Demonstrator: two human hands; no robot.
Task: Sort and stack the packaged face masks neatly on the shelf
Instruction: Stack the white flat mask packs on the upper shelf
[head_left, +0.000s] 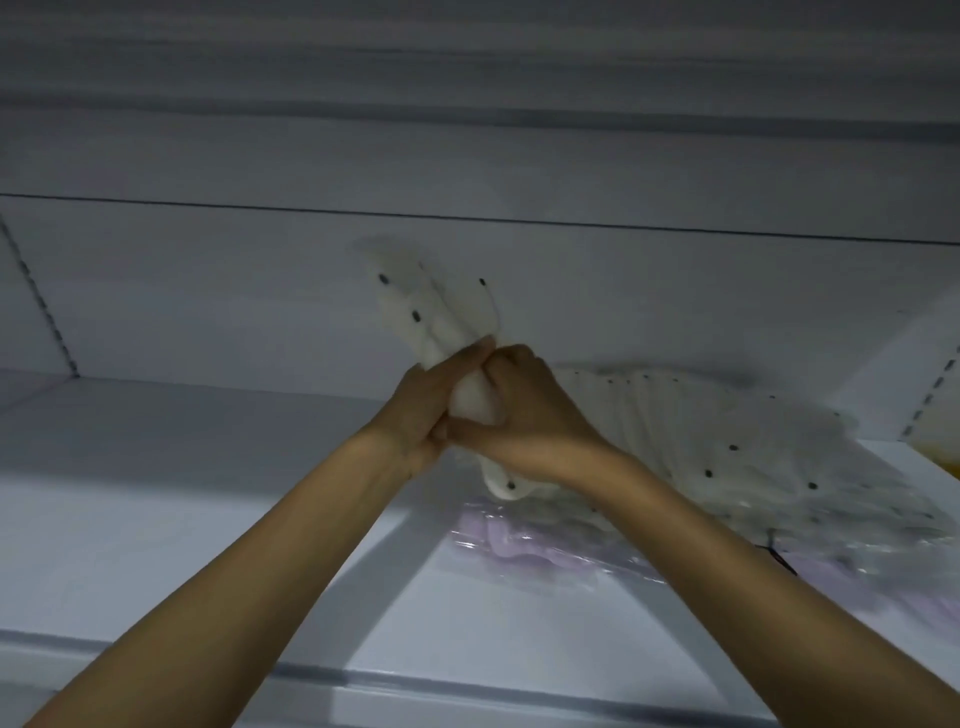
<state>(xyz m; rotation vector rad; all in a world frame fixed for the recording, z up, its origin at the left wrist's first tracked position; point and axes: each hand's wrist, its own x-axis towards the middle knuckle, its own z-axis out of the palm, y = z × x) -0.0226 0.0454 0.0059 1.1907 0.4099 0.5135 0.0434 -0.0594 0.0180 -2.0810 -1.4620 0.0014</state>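
A bundle of white packaged face masks (441, 312) with small dark dots is held upright above the white shelf (182, 467). My left hand (423, 410) and my right hand (524, 410) both grip its middle, the fingers curled round it. A fanned row of similar white masks (691, 431) lies on the shelf to the right, behind my right wrist. Clear packets of pale purple masks (519, 540) lie flat on the shelf under my right forearm.
The white back wall (208, 286) of the shelf bay rises behind the bundle. Perforated uprights stand at the far left (39, 296) and far right (930, 400). Something yellow (943, 452) shows at the right edge. The shelf's front lip (467, 686) runs below my arms.
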